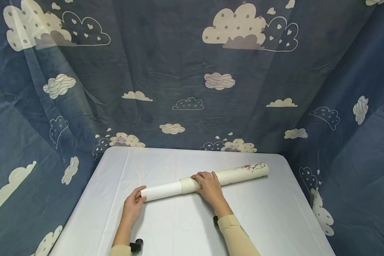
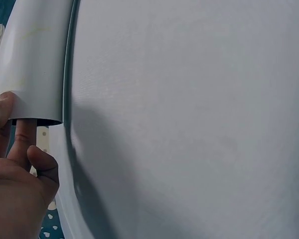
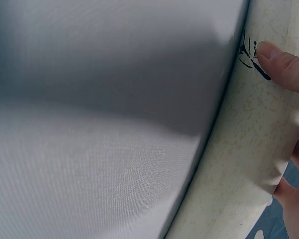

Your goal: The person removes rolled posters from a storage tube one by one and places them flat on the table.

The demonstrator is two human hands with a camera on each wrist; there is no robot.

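A long cream roll printed with red blossoms and dark branches lies slantwise over the table, its far end to the right. Out of its left end extends a smooth white tube. At the tube's open left end is my left hand; in the left wrist view its thumb presses the outside while fingers reach into the hollow end. My right hand grips the cream roll near where the white tube emerges. Its thumb lies on the near side beside dark brush marks, fingers over the far side.
A white cloth covers the table, its back corners rounded. A dark blue curtain with cloud prints hangs behind and along both sides. Black wrist straps show at the beige sleeves.
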